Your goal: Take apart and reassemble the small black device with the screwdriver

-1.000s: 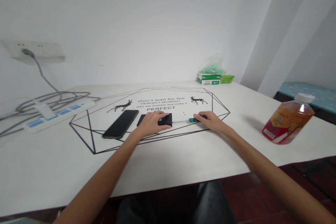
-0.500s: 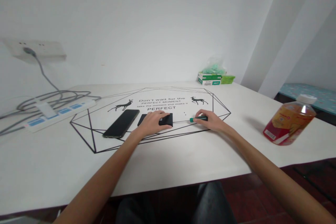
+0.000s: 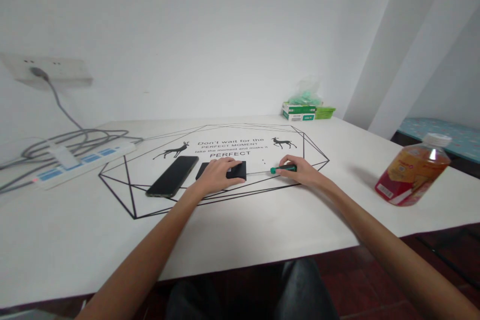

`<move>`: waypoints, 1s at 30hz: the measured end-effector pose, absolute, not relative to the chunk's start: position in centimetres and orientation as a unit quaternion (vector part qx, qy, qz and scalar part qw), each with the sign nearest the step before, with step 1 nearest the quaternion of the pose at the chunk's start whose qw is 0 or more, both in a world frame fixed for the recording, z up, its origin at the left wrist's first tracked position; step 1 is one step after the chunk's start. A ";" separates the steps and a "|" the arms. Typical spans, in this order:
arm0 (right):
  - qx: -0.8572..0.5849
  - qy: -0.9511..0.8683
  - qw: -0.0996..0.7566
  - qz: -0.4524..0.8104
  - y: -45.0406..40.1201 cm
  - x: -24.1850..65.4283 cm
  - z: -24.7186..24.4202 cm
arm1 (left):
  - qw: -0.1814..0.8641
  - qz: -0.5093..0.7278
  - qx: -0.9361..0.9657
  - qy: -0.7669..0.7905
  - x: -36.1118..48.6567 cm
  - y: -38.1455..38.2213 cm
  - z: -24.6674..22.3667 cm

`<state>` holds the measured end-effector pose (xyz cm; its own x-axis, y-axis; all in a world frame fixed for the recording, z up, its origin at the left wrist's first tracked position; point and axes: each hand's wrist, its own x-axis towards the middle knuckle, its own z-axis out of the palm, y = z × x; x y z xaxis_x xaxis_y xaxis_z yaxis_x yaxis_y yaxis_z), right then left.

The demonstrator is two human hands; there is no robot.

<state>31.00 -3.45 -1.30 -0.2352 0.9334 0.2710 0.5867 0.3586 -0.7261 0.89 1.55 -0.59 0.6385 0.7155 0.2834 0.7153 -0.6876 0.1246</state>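
My left hand (image 3: 216, 176) grips a flat black box (image 3: 239, 170) that lies on the white table, its fingers wrapped over the top. In my right hand (image 3: 300, 171) is a screwdriver (image 3: 278, 170) with a green and black handle, held nearly flat. Its thin shaft points left, and the tip meets or nearly meets the right end of the box; the exact contact is too small to tell. A dark phone (image 3: 173, 176) lies face up to the left of my left hand.
A drink bottle (image 3: 411, 172) stands at the right. At the left are a power strip (image 3: 88, 162) and coiled grey cables (image 3: 75, 135). Small green and white boxes (image 3: 299, 111) with a plastic bag (image 3: 305, 94) sit against the wall. The table's front edge crosses below my forearms.
The whole view has shifted very slightly. Both hands keep their holds on the box and the screwdriver, with no clear movement between them.
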 end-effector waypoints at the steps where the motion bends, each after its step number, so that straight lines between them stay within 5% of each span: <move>1: -0.513 -0.734 0.355 0.270 -3.5 31.0 -1.3 | 0.001 0.157 0.905 0.395 0.9 1.5 -0.6; 9: -0.539 -0.761 0.311 0.184 -3.8 30.7 -1.1 | 0.001 0.152 0.904 0.399 1.0 1.2 -0.3; 15: -0.504 -0.725 0.354 0.309 -3.7 31.1 -1.2 | 0.001 0.149 0.904 0.401 1.1 1.3 -0.3; 22: -0.556 -0.759 0.298 0.162 -3.6 31.0 -1.2 | 0.002 0.152 0.903 0.402 1.1 1.3 -0.3; 30: -0.522 -0.723 0.348 0.290 -4.2 30.8 -0.7 | 0.009 0.153 0.901 0.406 1.1 1.3 -0.2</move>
<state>30.79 -4.24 -0.65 -0.2138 0.9561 0.2004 0.5523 0.2876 -0.7825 1.15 1.26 -0.23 0.6241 0.7338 0.2682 0.7285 -0.6706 0.1397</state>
